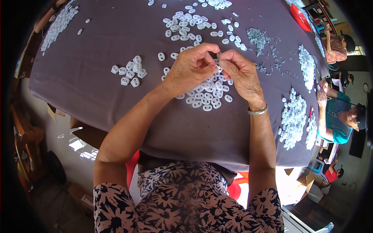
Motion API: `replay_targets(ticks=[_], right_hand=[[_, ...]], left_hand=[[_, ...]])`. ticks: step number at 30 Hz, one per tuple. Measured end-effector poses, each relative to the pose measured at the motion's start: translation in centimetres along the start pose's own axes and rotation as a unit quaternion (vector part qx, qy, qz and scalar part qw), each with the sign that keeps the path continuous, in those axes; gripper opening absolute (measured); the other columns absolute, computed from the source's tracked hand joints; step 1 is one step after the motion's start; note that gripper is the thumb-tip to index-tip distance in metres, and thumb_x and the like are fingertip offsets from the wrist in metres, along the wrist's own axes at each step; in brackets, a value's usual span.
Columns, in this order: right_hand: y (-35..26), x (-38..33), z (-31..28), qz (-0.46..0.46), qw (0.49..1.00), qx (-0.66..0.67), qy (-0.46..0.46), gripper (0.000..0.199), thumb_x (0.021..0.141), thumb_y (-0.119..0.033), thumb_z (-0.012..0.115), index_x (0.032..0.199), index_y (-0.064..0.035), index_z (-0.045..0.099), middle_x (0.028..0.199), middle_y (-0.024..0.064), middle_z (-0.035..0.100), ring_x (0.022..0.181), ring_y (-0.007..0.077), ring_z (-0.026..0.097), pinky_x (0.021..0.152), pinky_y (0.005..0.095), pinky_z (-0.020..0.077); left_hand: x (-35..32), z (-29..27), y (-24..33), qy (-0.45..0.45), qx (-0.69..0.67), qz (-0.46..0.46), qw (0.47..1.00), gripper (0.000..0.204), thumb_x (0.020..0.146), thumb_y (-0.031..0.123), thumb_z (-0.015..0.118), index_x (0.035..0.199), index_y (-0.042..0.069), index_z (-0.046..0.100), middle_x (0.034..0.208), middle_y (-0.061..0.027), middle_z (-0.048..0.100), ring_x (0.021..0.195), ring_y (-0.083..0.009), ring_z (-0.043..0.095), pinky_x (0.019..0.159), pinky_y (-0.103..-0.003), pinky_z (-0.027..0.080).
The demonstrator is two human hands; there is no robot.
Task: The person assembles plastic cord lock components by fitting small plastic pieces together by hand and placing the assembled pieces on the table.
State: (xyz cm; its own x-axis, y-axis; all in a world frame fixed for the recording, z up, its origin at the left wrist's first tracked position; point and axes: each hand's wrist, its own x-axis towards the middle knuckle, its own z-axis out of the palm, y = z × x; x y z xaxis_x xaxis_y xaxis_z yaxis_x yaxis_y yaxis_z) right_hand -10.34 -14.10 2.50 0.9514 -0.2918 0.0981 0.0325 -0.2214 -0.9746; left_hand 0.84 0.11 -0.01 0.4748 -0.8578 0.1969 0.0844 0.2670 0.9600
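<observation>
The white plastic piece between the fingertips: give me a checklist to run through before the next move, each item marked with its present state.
1. White plastic piece pinched between both hands: ok, fingertips of the left hand and right hand meet on it.
2. Piece lifted above the grey tablecloth: ok.
3. Pile of white oval pieces within reach: ok, it lies directly beneath the hands.
4. Small metal parts at hand: ok, heaped further back on the right.
5. A metal part already fitted in the piece: cannot tell, the fingers hide it.
6. Finished small group kept separate: ok, it sits apart on the left.
</observation>
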Motion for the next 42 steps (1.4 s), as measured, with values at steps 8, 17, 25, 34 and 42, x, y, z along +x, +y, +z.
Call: replay_targets(ticks=[8, 17, 25, 34, 42], right_hand=[[-0.3, 0.1, -0.3, 0.026, 0.997, -0.072, -0.025, 0.014, 0.094, -0.016, 0.057, 0.090, -0.0020, 0.057, 0.074, -0.0031, 0.051, 0.060, 0.0038, 0.045, 0.054, 0.0188, 0.0406], [-0.5, 0.5, -0.3, 0.021, 0.979, -0.202, -0.033, 0.019, 0.093, -0.021, 0.060, 0.085, -0.0031, 0.057, 0.069, -0.0031, 0.054, 0.055, 0.0034, 0.045, 0.050, 0.0196, 0.0401], [-1.3, 0.6, -0.6, 0.010, 0.981, -0.192, -0.015, 0.019, 0.091, -0.023, 0.061, 0.092, -0.0044, 0.061, 0.070, -0.0028, 0.056, 0.056, 0.0035, 0.047, 0.051, 0.0197, 0.0412], [-2.6, -0.6, -4.9, 0.008, 0.978, -0.090, 0.189, 0.014, 0.091, -0.017, 0.061, 0.096, -0.0052, 0.066, 0.073, -0.0017, 0.059, 0.059, 0.0025, 0.047, 0.050, 0.0175, 0.0408], [0.5, -0.4, -3.6, -0.016, 0.946, -0.318, 0.070, 0.007, 0.083, -0.008, 0.066, 0.089, -0.0044, 0.067, 0.076, -0.0020, 0.062, 0.067, 0.0037, 0.054, 0.058, 0.0209, 0.0460]], left_hand=[[-0.2, 0.2, -0.5, 0.019, 0.019, 0.010, 1.000, 0.039, 0.083, -0.003, 0.061, 0.119, 0.002, 0.049, 0.077, -0.0009, 0.058, 0.067, -0.0038, 0.053, 0.059, -0.021, 0.046], [-0.4, 0.4, -0.4, 0.038, 0.071, 0.016, 0.997, 0.044, 0.081, -0.002, 0.062, 0.121, 0.003, 0.046, 0.075, -0.0020, 0.058, 0.067, -0.0049, 0.053, 0.060, -0.022, 0.046], [0.0, 0.1, 0.0, 0.033, 0.085, 0.014, 0.996, 0.050, 0.079, -0.003, 0.064, 0.125, 0.003, 0.044, 0.073, -0.0022, 0.060, 0.066, -0.0052, 0.054, 0.060, -0.021, 0.045], [0.3, -1.2, 0.8, 0.047, 0.025, 0.071, 0.996, 0.046, 0.082, -0.005, 0.064, 0.124, 0.000, 0.045, 0.079, -0.0014, 0.062, 0.071, -0.0045, 0.056, 0.063, -0.020, 0.046], [0.4, -1.7, 0.4, 0.097, 0.053, 0.112, 0.988, 0.041, 0.083, -0.005, 0.063, 0.120, 0.000, 0.049, 0.079, -0.0027, 0.063, 0.071, -0.0060, 0.058, 0.064, -0.020, 0.048]])
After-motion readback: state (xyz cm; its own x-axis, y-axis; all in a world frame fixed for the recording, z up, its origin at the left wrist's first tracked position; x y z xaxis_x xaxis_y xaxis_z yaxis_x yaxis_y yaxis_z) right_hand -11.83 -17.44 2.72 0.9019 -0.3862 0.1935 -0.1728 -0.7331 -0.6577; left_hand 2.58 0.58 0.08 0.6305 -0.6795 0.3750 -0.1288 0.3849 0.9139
